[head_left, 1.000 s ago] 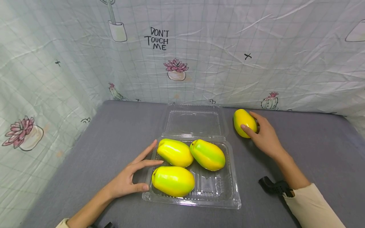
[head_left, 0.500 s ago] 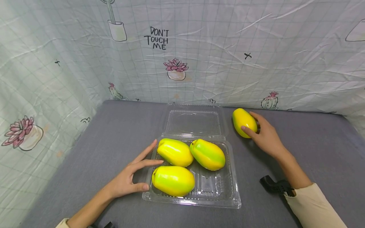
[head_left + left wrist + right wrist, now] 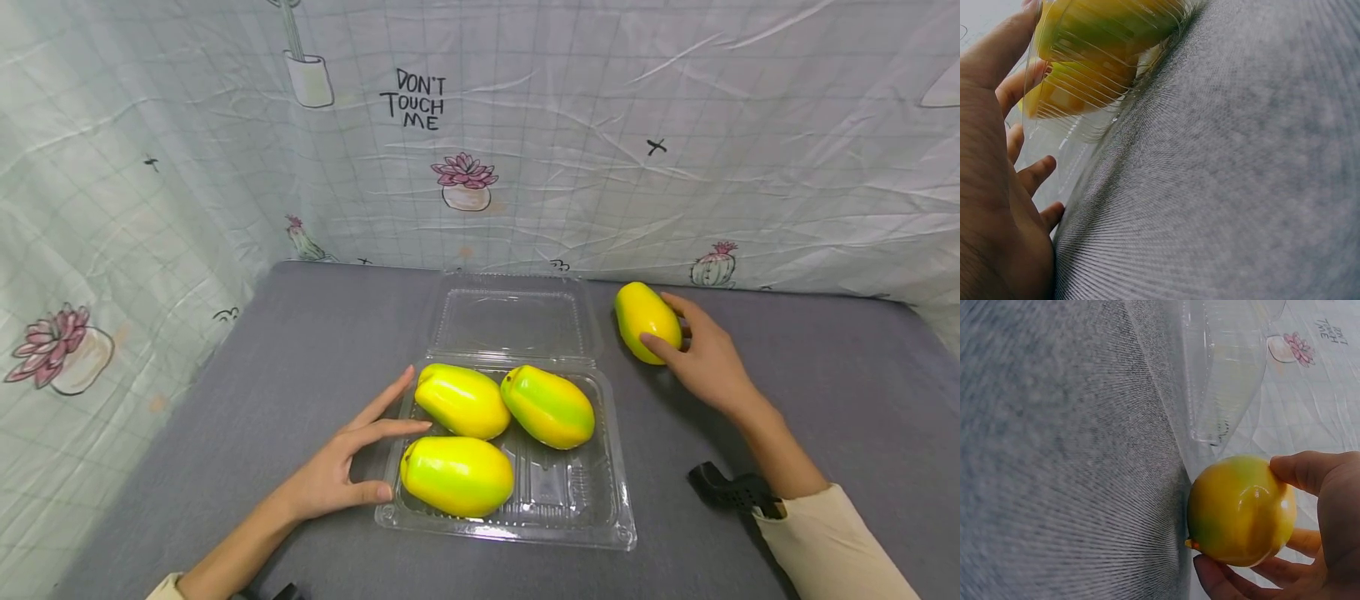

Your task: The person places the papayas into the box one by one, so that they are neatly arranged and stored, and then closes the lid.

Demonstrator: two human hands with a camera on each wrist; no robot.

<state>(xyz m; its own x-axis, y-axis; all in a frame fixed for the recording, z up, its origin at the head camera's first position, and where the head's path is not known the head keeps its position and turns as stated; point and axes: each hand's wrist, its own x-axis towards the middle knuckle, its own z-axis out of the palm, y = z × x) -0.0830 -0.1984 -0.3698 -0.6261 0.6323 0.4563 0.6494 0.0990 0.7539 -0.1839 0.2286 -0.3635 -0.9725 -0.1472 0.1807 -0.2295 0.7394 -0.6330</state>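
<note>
Three yellow-green papayas (image 3: 498, 433) lie in the clear plastic clamshell box (image 3: 592, 521) just to the right of your left hand (image 3: 341, 471), and a fourth papaya (image 3: 645, 320) sits outside it on the grey tabletop (image 3: 247, 392), in the grip of your right hand (image 3: 708, 362). The box lid (image 3: 513, 321) is folded back flat, away from you, and holds nothing.

Your left hand lies spread and relaxed: the thumb touches the near left corner of the box, and the straight fingers reach along its left wall towards the nearest papaya. Your right hand curls round the loose papaya, thumb on the side facing you and fingers behind it; that fruit rests on the tabletop, just to the right of the open lid and well apart from your left hand.

The right wrist view shows what the head view does not: the papaya (image 3: 1241, 509) seen end on, with its small stem tip, and the thumb and fingers (image 3: 1235, 581) wrapped about it from both sides. The left wrist view shows the ribbed wall of the box (image 3: 1094, 94) pressed against your fingers (image 3: 1035, 175), the fruit blurred behind the plastic.

A black strap mount (image 3: 723, 492) sits by your right sleeve (image 3: 832, 550).
</note>
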